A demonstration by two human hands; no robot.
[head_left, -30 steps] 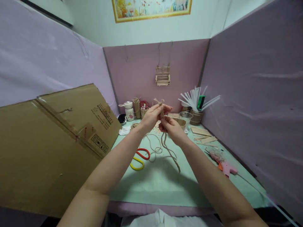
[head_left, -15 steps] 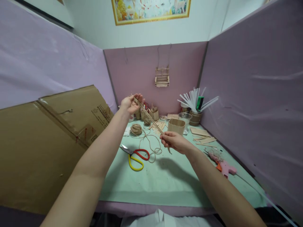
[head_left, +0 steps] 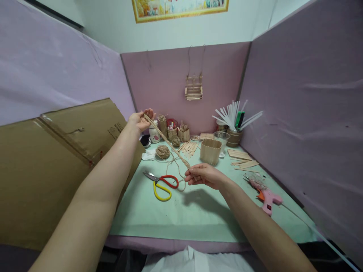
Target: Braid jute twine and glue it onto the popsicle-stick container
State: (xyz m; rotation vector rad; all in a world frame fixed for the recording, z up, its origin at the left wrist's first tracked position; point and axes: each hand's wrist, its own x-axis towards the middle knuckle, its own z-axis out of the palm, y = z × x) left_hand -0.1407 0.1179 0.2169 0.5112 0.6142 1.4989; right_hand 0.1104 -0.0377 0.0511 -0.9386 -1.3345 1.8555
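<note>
A braided twine cord (head_left: 167, 140) runs taut on a slant between my hands, above the table. Its upper end is pinched in my left hand (head_left: 142, 120), raised at the left. Lower and to the right, my right hand (head_left: 204, 176) grips the other end between thumb and fingers. Beneath the cord lie a ball of twine (head_left: 162, 152) with a loose strand and scissors (head_left: 161, 185) with one red and one yellow handle. A box made of wooden sticks (head_left: 210, 152) stands just behind my right hand.
A pink glue gun (head_left: 266, 196) with a cable lies at the right, near flat wooden sticks (head_left: 244, 160). White glue sticks (head_left: 231, 117) stand in a pot at the back. A large cardboard sheet (head_left: 62, 166) leans at the left. A small stick swing (head_left: 194, 88) hangs on the back panel.
My left hand has moved left and my right hand slightly left and down, so more of the braided cord shows between them. The view has tilted down a little.
</note>
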